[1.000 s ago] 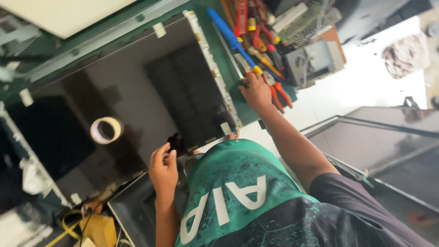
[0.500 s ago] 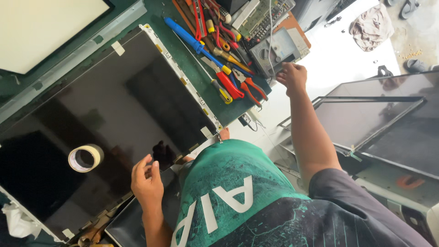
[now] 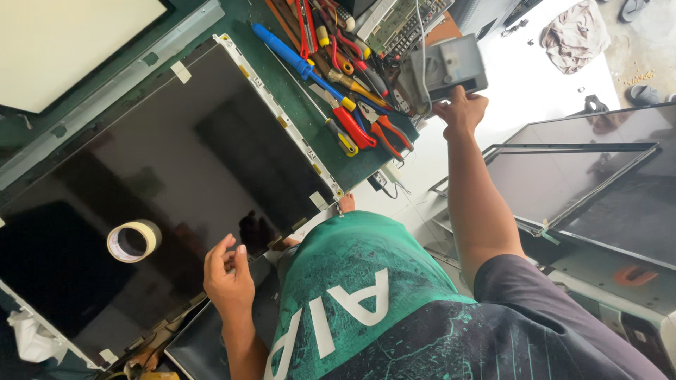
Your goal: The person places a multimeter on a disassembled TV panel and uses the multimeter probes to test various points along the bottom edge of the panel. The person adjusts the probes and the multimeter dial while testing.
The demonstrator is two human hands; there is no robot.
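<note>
On the green-topped workbench lies a large flat display panel, glossy black glass with a thin pale metal frame and small cream tape tabs stuck along its edges. My left hand rests at the panel's near edge, fingers loosely curled and holding nothing, with a roll of cream masking tape lying flat on the glass just beside it. My right hand reaches well away from the panel, past the bench's far corner, its fingers touching the underside of a grey metal box; I cannot tell whether they grip it. Between the panel and that box sits a jumble of hand tools: a blue-handled screwdriver, red-and-yellow screwdrivers and orange-handled pliers. Beside the box lies a green circuit board. Another dark panel leans off to my right.
</note>
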